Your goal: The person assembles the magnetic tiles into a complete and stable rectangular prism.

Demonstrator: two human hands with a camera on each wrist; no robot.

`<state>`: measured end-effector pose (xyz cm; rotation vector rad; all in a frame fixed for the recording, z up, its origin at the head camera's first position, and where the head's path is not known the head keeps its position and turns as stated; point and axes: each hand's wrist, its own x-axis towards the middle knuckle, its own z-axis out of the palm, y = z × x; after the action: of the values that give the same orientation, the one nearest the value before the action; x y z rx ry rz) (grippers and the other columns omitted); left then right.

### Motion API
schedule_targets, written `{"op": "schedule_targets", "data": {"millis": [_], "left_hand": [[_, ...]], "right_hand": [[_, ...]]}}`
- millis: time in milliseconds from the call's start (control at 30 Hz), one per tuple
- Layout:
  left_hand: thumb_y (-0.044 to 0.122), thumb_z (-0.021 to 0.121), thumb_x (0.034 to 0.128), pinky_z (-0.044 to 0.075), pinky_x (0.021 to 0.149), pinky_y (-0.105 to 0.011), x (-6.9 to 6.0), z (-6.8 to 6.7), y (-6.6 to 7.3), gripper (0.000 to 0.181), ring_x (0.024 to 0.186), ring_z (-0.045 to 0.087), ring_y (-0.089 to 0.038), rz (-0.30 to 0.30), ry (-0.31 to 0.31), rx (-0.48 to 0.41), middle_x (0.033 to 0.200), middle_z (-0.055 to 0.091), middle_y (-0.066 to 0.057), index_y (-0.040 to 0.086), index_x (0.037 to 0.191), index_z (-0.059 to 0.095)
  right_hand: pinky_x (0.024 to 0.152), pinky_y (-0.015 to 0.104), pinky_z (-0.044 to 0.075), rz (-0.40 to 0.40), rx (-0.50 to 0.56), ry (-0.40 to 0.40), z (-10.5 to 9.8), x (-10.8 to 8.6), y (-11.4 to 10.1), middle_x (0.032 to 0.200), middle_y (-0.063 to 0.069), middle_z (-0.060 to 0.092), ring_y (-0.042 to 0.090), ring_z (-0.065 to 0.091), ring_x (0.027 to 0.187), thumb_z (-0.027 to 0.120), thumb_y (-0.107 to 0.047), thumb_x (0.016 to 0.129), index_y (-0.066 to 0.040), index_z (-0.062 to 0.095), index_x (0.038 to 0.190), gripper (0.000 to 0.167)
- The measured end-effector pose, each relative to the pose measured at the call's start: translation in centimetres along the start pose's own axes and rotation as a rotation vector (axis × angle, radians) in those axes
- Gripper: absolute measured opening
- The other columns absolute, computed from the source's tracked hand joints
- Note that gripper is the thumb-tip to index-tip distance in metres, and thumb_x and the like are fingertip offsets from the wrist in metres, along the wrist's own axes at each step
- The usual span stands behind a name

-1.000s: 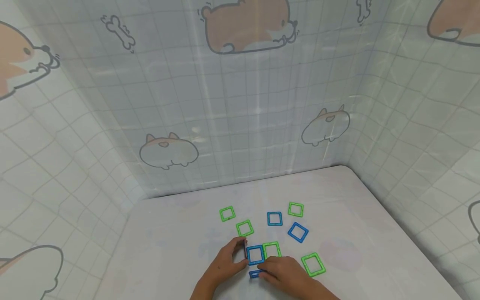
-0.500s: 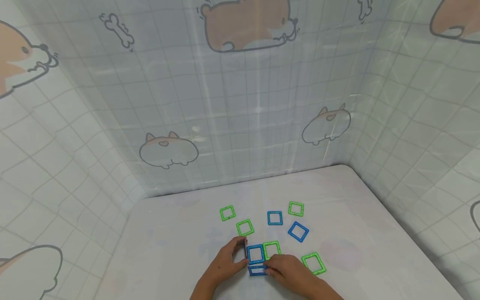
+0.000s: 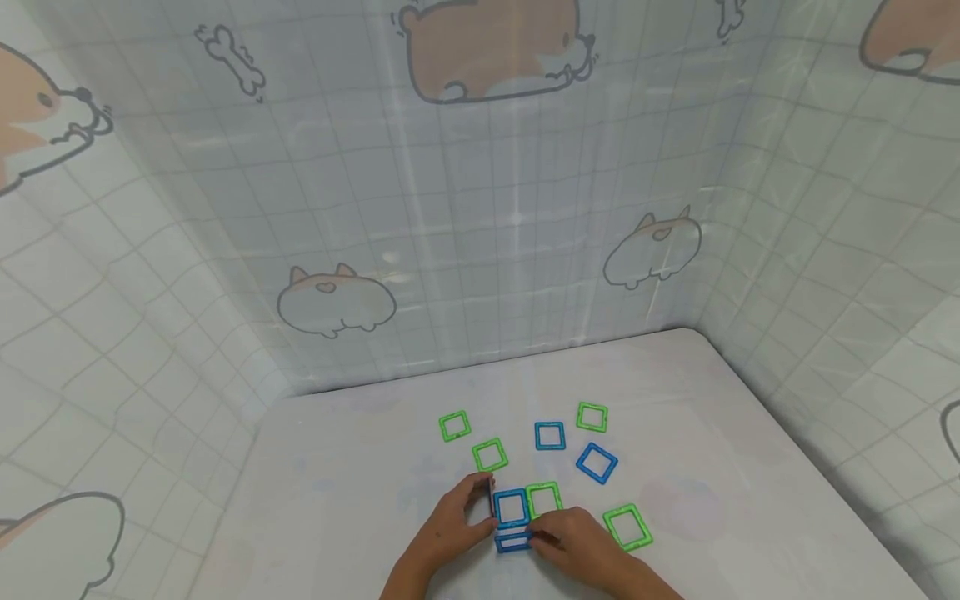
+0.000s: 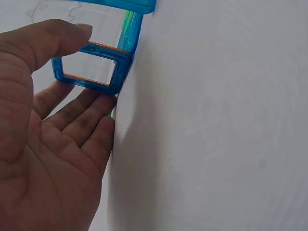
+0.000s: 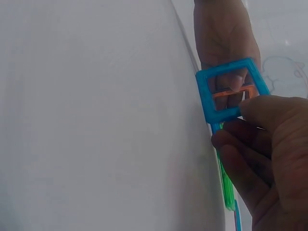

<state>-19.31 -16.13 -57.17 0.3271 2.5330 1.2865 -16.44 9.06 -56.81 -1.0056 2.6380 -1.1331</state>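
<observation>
My left hand (image 3: pixel 450 521) holds an upright square magnetic tile (image 3: pixel 491 496) by its edges, between thumb and fingers. That tile looks blue in the left wrist view (image 4: pixel 89 84); orange shows on it in both wrist views. To its right a blue tile (image 3: pixel 511 493) lies flat, touching a flat green tile (image 3: pixel 543 486). My right hand (image 3: pixel 581 546) pinches the right edge of another blue tile (image 5: pixel 206 96), which stands along the near side of the flat blue one. Whether those two touch, I cannot tell. Fingers hide part of the held tiles.
Behind the hands, loose green tiles (image 3: pixel 453 439) and blue tiles (image 3: pixel 550 448) are scattered flat on the white table (image 3: pixel 337 467). One more green tile (image 3: pixel 628 546) lies right of the right hand. A patterned curtain (image 3: pixel 480 208) surrounds the table's back and sides.
My right hand has shifted slightly right, uncovering more of the blue tile, which now stands near the flat blue tile's front edge. The left hand stays put.
</observation>
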Motion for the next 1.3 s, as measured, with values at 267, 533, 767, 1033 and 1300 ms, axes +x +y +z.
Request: {"op": "schedule_targets", "data": {"millis": [267,533,767,1033,1300], "left_hand": [[0.03,0.078,0.0866,0.041,0.114,-0.045,-0.1,0.0,-0.1,0.064,0.137,0.049,-0.02,0.013,0.004,-0.002,0.145,0.055,0.003,0.017,0.143,0.049],[0.031,0.078,0.0863,0.041,0.114,-0.044,0.1,0.1,-0.3,0.065,0.136,0.05,-0.02,0.013,0.005,-0.004,0.145,0.055,0.003,0.018,0.142,0.049],[0.033,0.078,0.085,0.04,0.115,-0.047,0.0,0.2,-0.4,0.067,0.137,0.049,-0.021,0.003,0.008,0.002,0.144,0.055,0.003,0.017,0.143,0.049],[0.034,0.078,0.0844,0.039,0.115,-0.048,-0.1,0.1,-0.4,0.068,0.137,0.049,-0.023,0.009,-0.001,-0.009,0.146,0.055,0.001,0.017,0.143,0.049],[0.035,0.079,0.0844,0.04,0.114,-0.049,-0.3,-0.1,-0.1,0.068,0.136,0.05,-0.024,0.025,-0.008,-0.012,0.145,0.055,-0.001,0.017,0.142,0.048]], "right_hand": [[0.07,0.015,0.056,0.045,0.041,-0.003,0.3,0.2,0.0,0.091,-0.017,0.071,-0.009,0.06,0.078,0.07,-0.022,0.093,-0.016,0.075,0.105,0.014],[0.071,0.015,0.057,0.062,0.006,0.029,0.5,0.6,0.8,0.093,-0.016,0.072,-0.008,0.061,0.081,0.07,-0.021,0.093,-0.017,0.074,0.107,0.015],[0.072,0.017,0.057,0.112,-0.01,0.037,0.3,1.0,1.1,0.095,-0.016,0.072,-0.007,0.061,0.082,0.07,-0.023,0.093,-0.018,0.074,0.107,0.016],[0.072,0.018,0.057,0.14,-0.014,0.066,0.3,1.1,1.1,0.097,-0.012,0.072,-0.006,0.061,0.082,0.07,-0.023,0.093,-0.014,0.074,0.107,0.017],[0.073,0.019,0.058,0.122,-0.052,0.1,0.4,1.3,1.3,0.099,-0.008,0.074,-0.005,0.062,0.084,0.07,-0.022,0.093,-0.014,0.074,0.108,0.017]]}}
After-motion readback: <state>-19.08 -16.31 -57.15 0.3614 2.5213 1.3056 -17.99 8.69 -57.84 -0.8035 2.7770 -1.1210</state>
